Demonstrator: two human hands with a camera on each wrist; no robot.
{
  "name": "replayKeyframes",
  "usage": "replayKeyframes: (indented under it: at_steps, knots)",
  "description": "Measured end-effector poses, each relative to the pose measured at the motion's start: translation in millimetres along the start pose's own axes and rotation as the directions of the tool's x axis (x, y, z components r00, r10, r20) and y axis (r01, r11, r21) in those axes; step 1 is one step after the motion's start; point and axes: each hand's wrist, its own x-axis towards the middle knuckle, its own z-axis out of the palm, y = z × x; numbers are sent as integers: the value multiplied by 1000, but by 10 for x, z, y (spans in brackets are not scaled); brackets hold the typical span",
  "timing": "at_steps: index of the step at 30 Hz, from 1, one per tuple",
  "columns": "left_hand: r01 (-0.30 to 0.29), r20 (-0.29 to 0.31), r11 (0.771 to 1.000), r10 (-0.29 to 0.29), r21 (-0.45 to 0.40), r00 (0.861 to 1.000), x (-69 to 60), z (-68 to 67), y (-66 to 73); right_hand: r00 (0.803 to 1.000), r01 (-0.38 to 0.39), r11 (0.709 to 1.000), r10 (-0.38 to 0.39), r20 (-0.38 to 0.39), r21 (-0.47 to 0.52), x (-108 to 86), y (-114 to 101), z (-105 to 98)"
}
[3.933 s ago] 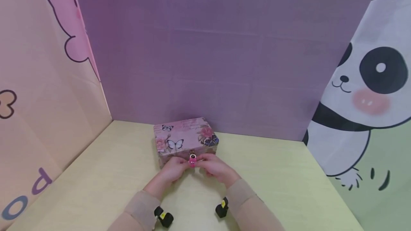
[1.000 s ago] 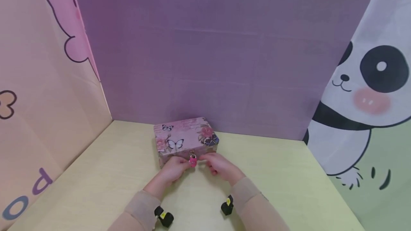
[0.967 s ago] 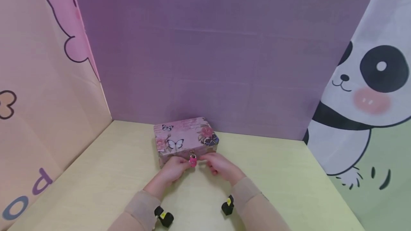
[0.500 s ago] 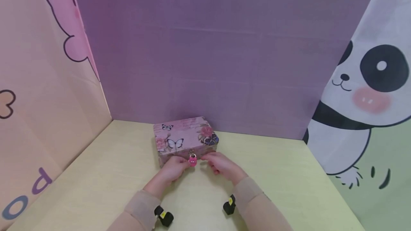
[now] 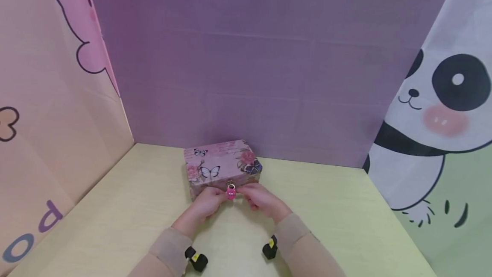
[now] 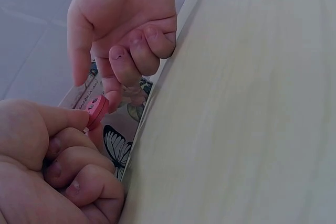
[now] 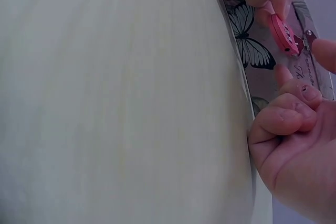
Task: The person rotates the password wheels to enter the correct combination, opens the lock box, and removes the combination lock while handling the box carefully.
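A pink padlock (image 5: 230, 193) with small dials hangs by its metal shackle from the clasp on the front of a pink butterfly-and-flower box (image 5: 223, 161). My left hand (image 5: 208, 202) pinches the padlock's body between thumb and index finger, its other fingers curled. Beside the lock's right side is my right hand (image 5: 264, 198), index finger pointing at it and thumb held apart. In the right wrist view, the padlock (image 7: 283, 34) shows a row of dials, with the right index fingertip close to it. Whether that fingertip touches it, I cannot tell.
The box stands on a pale wood-grain table (image 5: 326, 213), close to the purple backdrop (image 5: 250, 63). A panda-print panel (image 5: 442, 97) rises on the right and a pink printed panel (image 5: 61, 110) on the left. Black wrist devices (image 5: 197, 260) sit under the cuffs.
Earlier both hands were at the padlock; the right hand then drew back to the right. Now it has come left again, close to the lock. The left hand keeps its pinch.
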Motion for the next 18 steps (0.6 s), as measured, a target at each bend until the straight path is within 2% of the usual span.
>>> replayKeyframes:
  at_steps: [9, 18]
  knots:
    - [2, -1, 1000, -2, -6, 1000, 3, -3, 2, 998, 64, 998, -63, 24, -23, 33, -3, 87]
    - [-14, -5, 1000, 14, 15, 1000, 14, -2, 0, 998, 61, 998, -61, 30, 1, 37, -9, 168]
